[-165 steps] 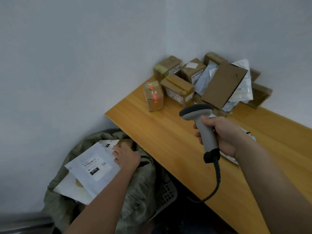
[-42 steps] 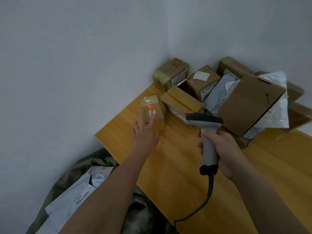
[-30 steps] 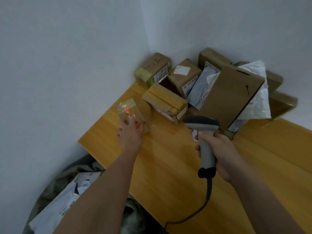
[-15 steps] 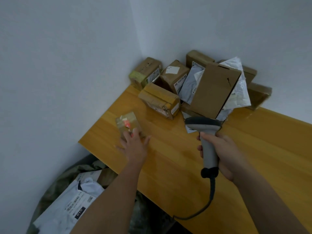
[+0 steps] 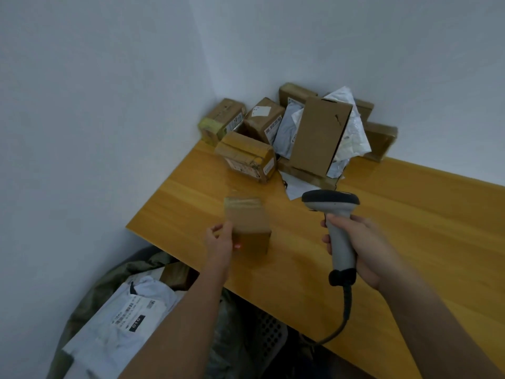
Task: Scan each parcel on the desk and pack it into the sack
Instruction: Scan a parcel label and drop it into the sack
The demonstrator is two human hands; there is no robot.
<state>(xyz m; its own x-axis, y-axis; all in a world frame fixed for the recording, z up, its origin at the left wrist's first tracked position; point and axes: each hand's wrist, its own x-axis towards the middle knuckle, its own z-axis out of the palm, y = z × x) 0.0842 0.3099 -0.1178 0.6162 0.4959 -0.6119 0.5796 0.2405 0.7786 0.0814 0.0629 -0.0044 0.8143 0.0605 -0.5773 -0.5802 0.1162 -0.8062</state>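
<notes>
Head view looks down on a wooden counter (image 5: 410, 228) set into a white corner, with the left hand (image 5: 220, 243) gripping a small brown box (image 5: 247, 228) by its left side, thumb and fingers curled round its edge, the box sitting at the near part of the counter close to the edge above the sack. A faint red dot shows on the box's lower face near the fingers, which suggests the scanner beam is on it. The right hand (image 5: 358, 251) is wrapped firmly round the handle of a grey barcode scanner (image 5: 334, 214), its dark head pointing away toward the pile and its coiled cable (image 5: 345, 310) trailing down over the counter's front edge. As a judgement of progress: the task is under way but far from finished. Below the counter's left end, the green sack (image 5: 90, 294) already holds at least one white mailer bag (image 5: 120, 321) with a printed label and what looks like a brown box beside it, so some parcels seem packed. Left to do is the pile in the corner (image 5: 295, 132), well apart from the held box: several taped cardboard boxes, a flat brown carton leaning upright, and crumpled white and grey mailer bags. The box in hand appears to be at the scanning step and is not yet in the sack.
</notes>
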